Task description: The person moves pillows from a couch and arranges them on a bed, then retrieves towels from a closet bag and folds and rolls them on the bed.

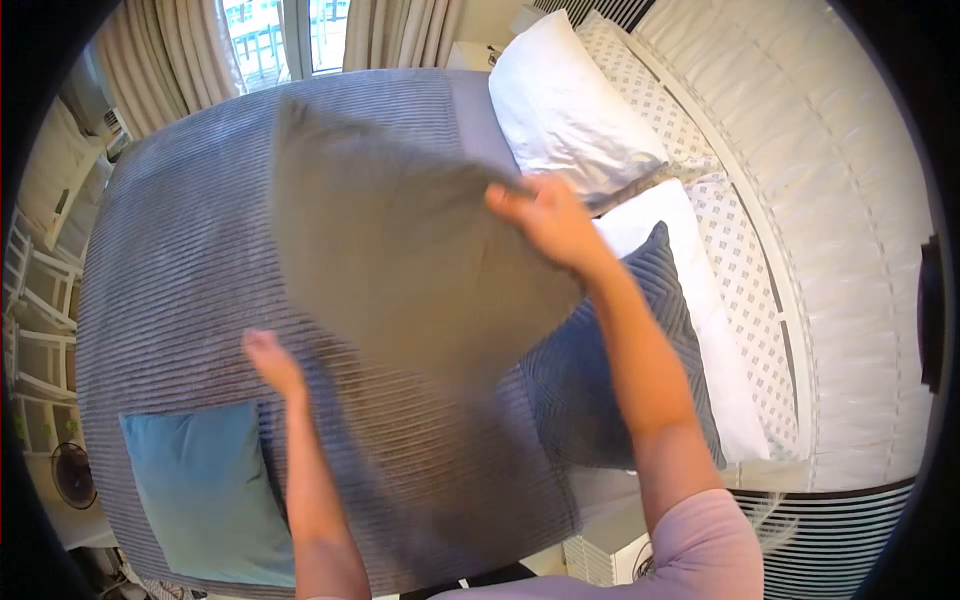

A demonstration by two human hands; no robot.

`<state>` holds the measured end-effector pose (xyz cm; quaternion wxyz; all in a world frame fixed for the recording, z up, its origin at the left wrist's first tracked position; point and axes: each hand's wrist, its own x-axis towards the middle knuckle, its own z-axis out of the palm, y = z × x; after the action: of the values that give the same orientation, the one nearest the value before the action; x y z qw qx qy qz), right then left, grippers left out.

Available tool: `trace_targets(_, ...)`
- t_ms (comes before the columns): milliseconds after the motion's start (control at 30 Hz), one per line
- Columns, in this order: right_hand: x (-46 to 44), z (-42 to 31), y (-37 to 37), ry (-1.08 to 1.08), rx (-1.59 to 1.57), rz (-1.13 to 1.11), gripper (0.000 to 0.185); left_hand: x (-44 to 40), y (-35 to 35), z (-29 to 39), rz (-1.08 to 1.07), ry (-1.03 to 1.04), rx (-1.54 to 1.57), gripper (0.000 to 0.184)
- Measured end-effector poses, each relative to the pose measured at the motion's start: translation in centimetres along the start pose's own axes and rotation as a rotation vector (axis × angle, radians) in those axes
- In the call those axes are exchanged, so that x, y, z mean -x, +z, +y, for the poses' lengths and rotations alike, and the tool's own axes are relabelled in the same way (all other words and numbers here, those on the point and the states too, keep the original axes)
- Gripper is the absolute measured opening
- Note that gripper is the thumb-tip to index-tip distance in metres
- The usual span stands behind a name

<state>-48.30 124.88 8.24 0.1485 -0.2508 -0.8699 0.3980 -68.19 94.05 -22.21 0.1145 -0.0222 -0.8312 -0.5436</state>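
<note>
My right hand (550, 220) is closed on the edge of a grey-brown cushion (410, 250). The cushion is lifted over the bed and blurred by motion. Lower left, my left hand (268, 360) hovers above the ribbed grey bedspread (180, 230), apart from the cushion. Its fingers are smeared, so their pose is unclear, and no object shows in it. Nearest to it lies a teal cushion (200, 490), flat on the bed. Beneath my right forearm, a dark grey quilted cushion (600, 390) leans against a white pillow (700, 330), partly hidden by the arm.
Another white pillow (565, 105) rests against the patterned headboard cushioning (750, 290) at the far side. Curtains (155, 60) and a glass door (295, 40) stand beyond the bed. White chairs (45, 290) and a dark fan (73, 475) are at the left.
</note>
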Motion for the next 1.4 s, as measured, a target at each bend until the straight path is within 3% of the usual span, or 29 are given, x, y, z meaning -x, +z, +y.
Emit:
trace_targets(67, -3.9, -1.5, -3.5, 0.035, 0.142, 0.123, 0.041, 5.3, 4.8, 2.0, -0.335, 0.244, -0.693, 0.061)
trace_targets(133, -7.8, -1.0, -5.6, 0.0, -0.088, 0.157, 0.044, 9.1, 7.8, 1.7, -0.525, 0.322, -0.78, 0.076)
trace_targets(233, -16.2, 3.8, -9.1, -0.151, -0.107, 0.35, 0.041, 10.0, 8.4, 3.5, -0.634, 0.235, -0.856, 0.085)
trace_targets(300, -20.4, 5.9, -11.1, -0.084, -0.018, 0.499, 0.045, 10.2, 9.0, 1.9, -0.62, 0.247, -0.851, 0.088)
trace_targets(500, -29.8, 15.8, -13.3, -0.005, -0.067, 0.528, 0.05, 10.8, 10.8, -2.7, -0.555, 0.315, -0.85, 0.096)
trace_targets(600, -33.1, 21.3, -13.1, 0.102, 0.223, 0.553, 0.054, 11.0, 11.2, -3.7, -0.507, 0.379, -0.838, 0.097)
trace_targets(633, -33.8, 22.9, -12.8, -0.003, 0.486, 0.708, 0.061, 11.1, 11.2, -3.7, -0.516, 0.371, -0.842, 0.097)
trace_targets(700, -35.4, 24.9, -15.2, 0.19, 0.496, 0.677, 0.062, 11.0, 11.3, -3.6, -0.524, 0.368, -0.847, 0.097)
trace_targets(733, -35.9, 24.8, -15.9, 0.283, 0.505, 0.66, 0.063, 10.9, 11.3, -3.7, -0.52, 0.372, -0.851, 0.097)
trace_targets(833, -36.4, 24.2, -16.9, 0.261, 0.479, 0.707, 0.058, 11.0, 11.3, -3.7, -0.525, 0.375, -0.85, 0.097)
trace_targets(933, -36.2, 25.5, -15.6, 0.109, 0.489, 0.806, 0.058, 11.0, 11.3, -3.9, -0.511, 0.385, -0.851, 0.095)
trace_targets(1033, -35.7, 25.1, -14.9, 0.084, 0.773, 0.695, 0.056, 11.1, 11.1, -3.6, -0.497, 0.412, -0.853, 0.094)
trace_targets(1400, -35.7, 24.1, -15.2, 0.152, 0.821, 0.655, 0.061, 11.0, 11.5, -4.2, -0.457, 0.426, -0.843, 0.094)
